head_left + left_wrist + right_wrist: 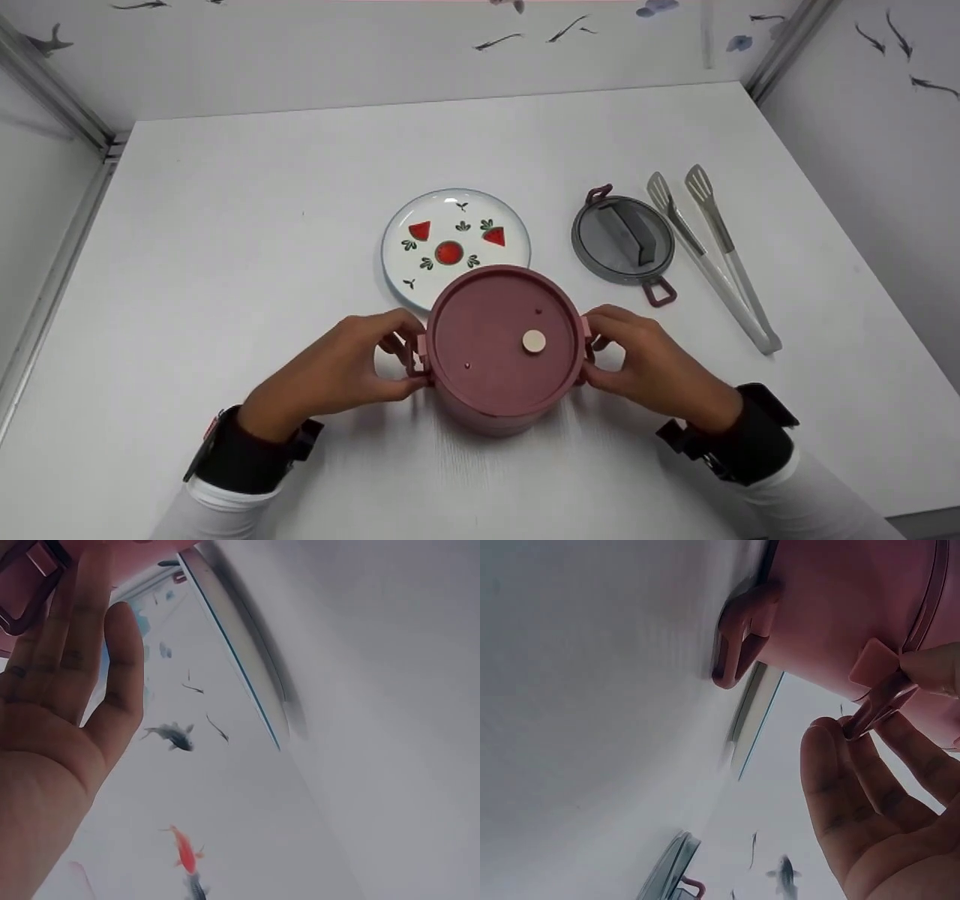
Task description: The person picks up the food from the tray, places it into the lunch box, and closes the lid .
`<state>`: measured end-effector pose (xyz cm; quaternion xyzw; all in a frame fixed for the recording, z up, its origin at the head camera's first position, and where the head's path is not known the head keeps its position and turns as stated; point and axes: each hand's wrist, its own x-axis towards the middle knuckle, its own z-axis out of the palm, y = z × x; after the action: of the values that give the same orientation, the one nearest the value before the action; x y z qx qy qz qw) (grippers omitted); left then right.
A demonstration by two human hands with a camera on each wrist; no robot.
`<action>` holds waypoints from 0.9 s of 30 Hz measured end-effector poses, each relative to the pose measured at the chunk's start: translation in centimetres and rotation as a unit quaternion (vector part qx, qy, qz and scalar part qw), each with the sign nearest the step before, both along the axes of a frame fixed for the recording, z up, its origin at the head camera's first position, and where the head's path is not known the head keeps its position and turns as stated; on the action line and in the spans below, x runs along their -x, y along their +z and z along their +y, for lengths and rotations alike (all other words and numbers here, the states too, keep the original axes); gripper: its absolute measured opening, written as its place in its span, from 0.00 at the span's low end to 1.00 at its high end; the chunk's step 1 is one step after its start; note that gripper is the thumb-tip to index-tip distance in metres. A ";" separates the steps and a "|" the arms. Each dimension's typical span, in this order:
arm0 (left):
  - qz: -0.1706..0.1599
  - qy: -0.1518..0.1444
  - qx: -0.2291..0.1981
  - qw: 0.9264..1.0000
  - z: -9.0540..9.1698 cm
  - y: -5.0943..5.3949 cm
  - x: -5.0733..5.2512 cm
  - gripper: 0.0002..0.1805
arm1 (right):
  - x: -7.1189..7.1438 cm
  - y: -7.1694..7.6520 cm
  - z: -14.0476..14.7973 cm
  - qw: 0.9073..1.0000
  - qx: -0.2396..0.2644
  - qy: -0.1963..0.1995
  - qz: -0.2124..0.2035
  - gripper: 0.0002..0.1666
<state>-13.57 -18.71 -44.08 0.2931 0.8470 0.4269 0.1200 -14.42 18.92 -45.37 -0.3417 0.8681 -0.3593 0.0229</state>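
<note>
A dark pink round pot with a lid and a small beige button on top stands near the middle of the table. On its left side, my left hand grips a loop handle, with fingers and thumb around it. The right hand pinches an upper side handle between thumb and fingers. Below that, a second loop handle sits low on the pot wall, near the table. In the left wrist view, the left hand reaches up beside the pot; some fingertips are hidden.
Behind the pot, partly covered by it, lies a white plate with watermelon pictures. To the right is a round grey-lidded piece with two dark red loop handles, beside metal tongs. Walls with fish drawings enclose the white table.
</note>
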 end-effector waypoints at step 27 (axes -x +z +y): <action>0.056 0.030 0.107 0.992 1.5 -2.2 -0.1 0.33 | 0.2 -0.6 0.4 0.995 0.028 0.019 -0.097 0.21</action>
<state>-13.47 -17.26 -46.25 0.2764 0.9018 0.3200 0.0896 -14.59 19.35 -46.00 -0.3221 0.8448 -0.4145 0.1036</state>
